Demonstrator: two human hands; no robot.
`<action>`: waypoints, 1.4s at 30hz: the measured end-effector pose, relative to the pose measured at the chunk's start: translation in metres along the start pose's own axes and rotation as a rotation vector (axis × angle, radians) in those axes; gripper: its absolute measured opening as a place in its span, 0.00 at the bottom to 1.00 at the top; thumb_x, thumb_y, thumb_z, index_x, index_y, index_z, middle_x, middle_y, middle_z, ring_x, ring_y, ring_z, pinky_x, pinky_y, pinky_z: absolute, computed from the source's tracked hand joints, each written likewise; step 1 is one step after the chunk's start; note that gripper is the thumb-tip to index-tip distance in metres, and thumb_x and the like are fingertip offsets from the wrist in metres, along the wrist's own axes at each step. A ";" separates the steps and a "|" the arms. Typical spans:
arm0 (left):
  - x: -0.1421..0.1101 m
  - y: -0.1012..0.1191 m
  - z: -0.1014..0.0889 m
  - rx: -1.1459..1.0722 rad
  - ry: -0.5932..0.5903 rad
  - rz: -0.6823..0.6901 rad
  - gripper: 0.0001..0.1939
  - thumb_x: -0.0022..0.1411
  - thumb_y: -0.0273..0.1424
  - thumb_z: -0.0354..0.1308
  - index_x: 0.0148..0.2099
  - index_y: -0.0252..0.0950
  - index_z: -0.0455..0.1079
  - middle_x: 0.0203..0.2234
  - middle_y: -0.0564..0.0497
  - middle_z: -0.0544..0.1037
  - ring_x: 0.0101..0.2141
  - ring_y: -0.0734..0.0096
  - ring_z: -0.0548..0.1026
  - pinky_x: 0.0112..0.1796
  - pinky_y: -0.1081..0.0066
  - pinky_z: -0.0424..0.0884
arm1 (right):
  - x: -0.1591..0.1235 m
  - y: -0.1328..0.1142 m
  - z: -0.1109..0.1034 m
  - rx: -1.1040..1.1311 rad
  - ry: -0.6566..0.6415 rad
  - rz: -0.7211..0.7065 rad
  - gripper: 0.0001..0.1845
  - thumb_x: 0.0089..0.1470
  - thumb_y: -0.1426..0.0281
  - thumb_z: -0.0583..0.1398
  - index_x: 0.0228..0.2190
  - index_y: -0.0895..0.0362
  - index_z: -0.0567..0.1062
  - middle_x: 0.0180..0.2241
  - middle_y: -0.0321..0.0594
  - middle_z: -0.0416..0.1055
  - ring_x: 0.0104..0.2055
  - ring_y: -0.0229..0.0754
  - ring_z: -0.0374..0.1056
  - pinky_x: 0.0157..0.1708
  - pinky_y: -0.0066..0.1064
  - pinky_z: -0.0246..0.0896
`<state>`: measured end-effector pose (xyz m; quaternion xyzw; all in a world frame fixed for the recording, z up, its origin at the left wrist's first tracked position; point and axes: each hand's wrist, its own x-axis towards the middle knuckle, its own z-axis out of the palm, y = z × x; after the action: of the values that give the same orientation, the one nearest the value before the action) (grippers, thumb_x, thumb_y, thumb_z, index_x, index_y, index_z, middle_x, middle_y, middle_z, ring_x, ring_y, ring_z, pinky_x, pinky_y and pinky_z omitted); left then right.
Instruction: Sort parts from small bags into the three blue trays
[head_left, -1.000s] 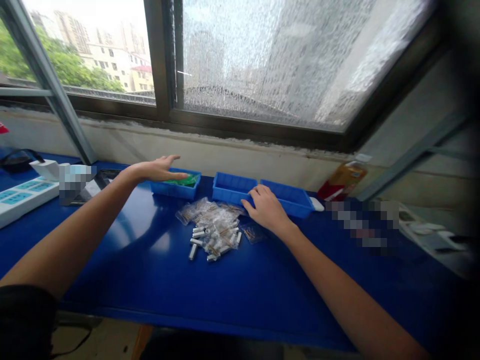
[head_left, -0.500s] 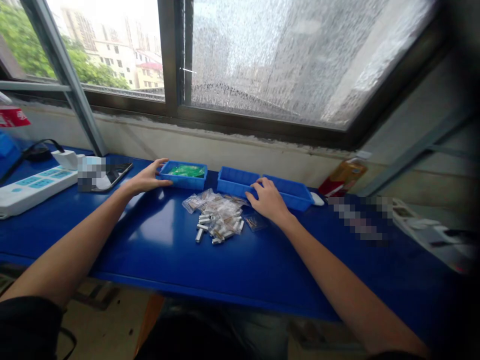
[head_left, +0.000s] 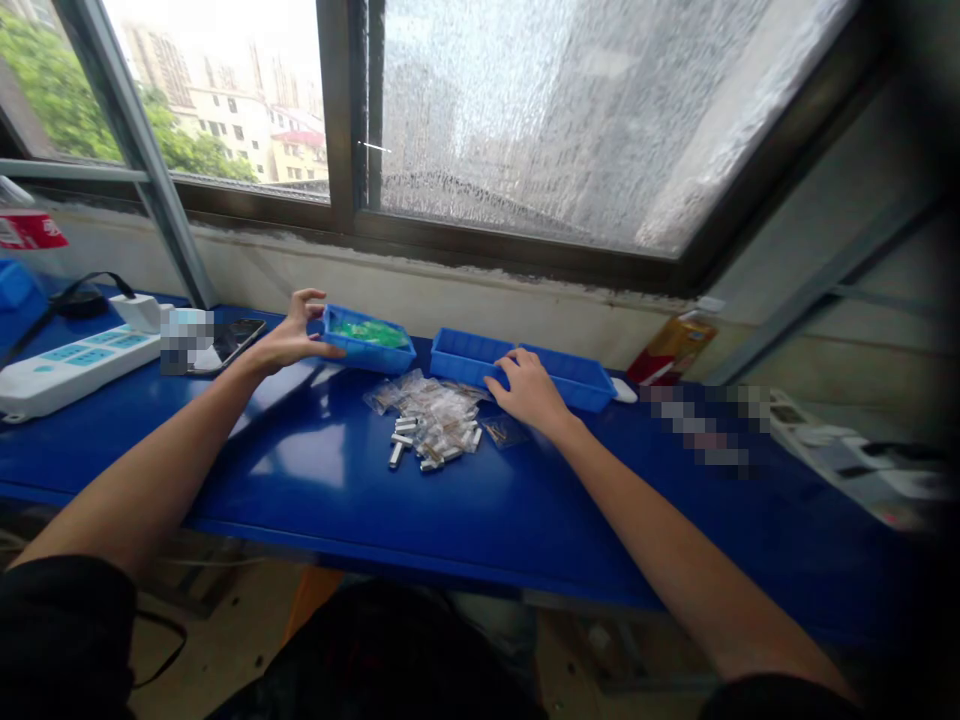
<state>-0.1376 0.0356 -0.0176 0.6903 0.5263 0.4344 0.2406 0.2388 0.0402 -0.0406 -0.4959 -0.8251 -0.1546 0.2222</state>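
My left hand (head_left: 289,337) grips the left end of a small blue plastic bin (head_left: 375,356), thumb low on its front and fingers at the back. Green packets (head_left: 369,332) lie inside, and the bin tilts with its left end raised. My right hand (head_left: 531,390) curls over the front wall of a second blue bin (head_left: 466,350), close to where it meets a third blue bin (head_left: 581,375). Between my hands lies a pile of small clear bags (head_left: 439,410). Silvery-white short cylinders (head_left: 397,450) lie along its front, and one clear bag (head_left: 504,432) sits apart at the right.
A white power strip (head_left: 82,360) and a phone (head_left: 238,340) lie on the left of the blue table (head_left: 450,530). A drink bottle (head_left: 675,345) leans at the back right. The wall and window frame (head_left: 510,245) bound the far side.
The left end of the bin with green packets has risen in my left hand, so the bin now tilts. My right hand stays at the middle bins. The view has shifted slightly.
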 end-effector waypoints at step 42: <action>0.018 0.131 -0.017 0.430 -0.445 0.370 0.22 0.46 0.39 0.61 0.46 0.40 0.73 0.47 0.52 0.73 0.47 0.58 0.70 0.49 0.58 0.64 | -0.008 -0.058 -0.011 0.254 0.046 -0.226 0.16 0.60 0.64 0.47 0.40 0.59 0.71 0.41 0.47 0.69 0.47 0.46 0.60 0.47 0.39 0.52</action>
<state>-0.0834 0.0066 0.1004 0.8863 0.4067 0.1888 0.1158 0.1930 0.0018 -0.0375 -0.3641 -0.8833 -0.0844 0.2830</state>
